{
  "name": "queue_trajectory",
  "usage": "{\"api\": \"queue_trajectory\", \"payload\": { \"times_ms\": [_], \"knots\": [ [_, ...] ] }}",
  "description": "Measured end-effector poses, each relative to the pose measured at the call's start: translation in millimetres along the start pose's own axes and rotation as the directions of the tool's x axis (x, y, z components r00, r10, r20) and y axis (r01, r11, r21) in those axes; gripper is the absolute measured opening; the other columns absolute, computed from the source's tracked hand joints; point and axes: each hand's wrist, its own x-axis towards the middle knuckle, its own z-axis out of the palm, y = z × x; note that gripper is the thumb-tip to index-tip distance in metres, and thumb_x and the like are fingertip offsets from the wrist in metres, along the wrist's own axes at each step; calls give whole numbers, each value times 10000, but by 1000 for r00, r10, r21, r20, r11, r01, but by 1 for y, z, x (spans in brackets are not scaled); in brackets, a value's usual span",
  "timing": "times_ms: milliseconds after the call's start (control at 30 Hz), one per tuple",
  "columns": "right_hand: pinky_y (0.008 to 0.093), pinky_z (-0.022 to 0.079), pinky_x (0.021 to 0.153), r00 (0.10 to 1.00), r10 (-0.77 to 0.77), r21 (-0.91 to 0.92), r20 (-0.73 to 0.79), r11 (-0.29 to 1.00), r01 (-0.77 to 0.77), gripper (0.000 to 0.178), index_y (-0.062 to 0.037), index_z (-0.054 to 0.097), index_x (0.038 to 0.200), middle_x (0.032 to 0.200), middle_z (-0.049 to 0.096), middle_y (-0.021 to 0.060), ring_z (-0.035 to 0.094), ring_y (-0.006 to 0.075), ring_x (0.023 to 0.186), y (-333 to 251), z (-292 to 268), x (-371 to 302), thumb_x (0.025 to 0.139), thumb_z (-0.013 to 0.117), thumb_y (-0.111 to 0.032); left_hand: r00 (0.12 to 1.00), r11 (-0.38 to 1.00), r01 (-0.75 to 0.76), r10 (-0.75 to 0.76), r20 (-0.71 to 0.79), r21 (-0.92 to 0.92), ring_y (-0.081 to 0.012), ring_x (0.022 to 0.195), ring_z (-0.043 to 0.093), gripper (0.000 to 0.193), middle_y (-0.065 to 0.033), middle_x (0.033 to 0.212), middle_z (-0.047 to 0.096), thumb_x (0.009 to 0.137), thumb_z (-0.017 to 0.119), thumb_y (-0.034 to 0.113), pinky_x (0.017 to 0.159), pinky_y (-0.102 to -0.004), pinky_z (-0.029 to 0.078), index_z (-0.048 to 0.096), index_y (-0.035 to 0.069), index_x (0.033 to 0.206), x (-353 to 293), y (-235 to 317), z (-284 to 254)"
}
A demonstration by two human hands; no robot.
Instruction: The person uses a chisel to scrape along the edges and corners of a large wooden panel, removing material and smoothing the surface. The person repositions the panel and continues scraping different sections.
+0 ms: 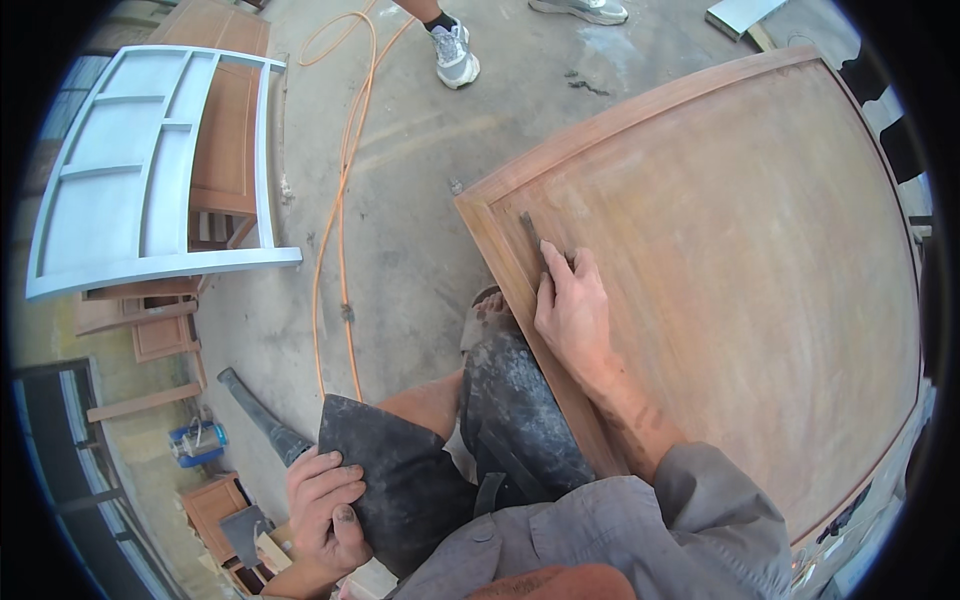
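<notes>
My right hand (575, 305) is closed around a small narrow tool with a dark flat tip (528, 226), possibly a scraper; its handle is mostly hidden in the fingers. The tip rests against the inner edge of the frame on a large brown wooden panel (740, 270), near its far left corner. At the lower left, my left hand (325, 510) has its fingers curled beside my left knee. A dark tube with a flared end (262, 412), like a blower nozzle, runs out from those fingers. Whatever body it joins is hidden behind the hand and trouser leg.
An orange hose (345, 190) winds along the concrete floor (400, 260). On the left stands a pale blue-white frame with compartments (150, 170), with brown wooden furniture (225, 150) behind. Another person's shoe (456, 58) is at the top. A blue device (198, 442) sits lower left.
</notes>
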Motion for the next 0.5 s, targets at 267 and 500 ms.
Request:
{"api": "queue_trajectory", "payload": {
  "times_ms": [267, 500],
  "knots": [
    [448, 558, 798, 974, -208, 362, 90, 918, 163, 345, -18, 669, 1273, 979, 651, 215, 667, 392, 877, -17, -24, 18, 930, 647, -42, 998, 1000, 20, -19, -62, 8, -385, 1032, 678, 208, -183, 970, 754, 946, 581, 115, 1016, -561, 488, 723, -34, 916, 1, 6, 0],
    [466, 508, 813, 963, 62, 33, -261, 998, -56, 355, 14, 621, 1307, 964, 581, 207, 616, 377, 942, 64, -60, 53, 957, 586, -35, 995, 999, 41, -42, -90, -14, -394, 1058, 665, 168, -166, 1005, 739, 900, 578, 57, 1009, -512, 498, 716, -34, 925, 10, 17, 4]
  ]
}}
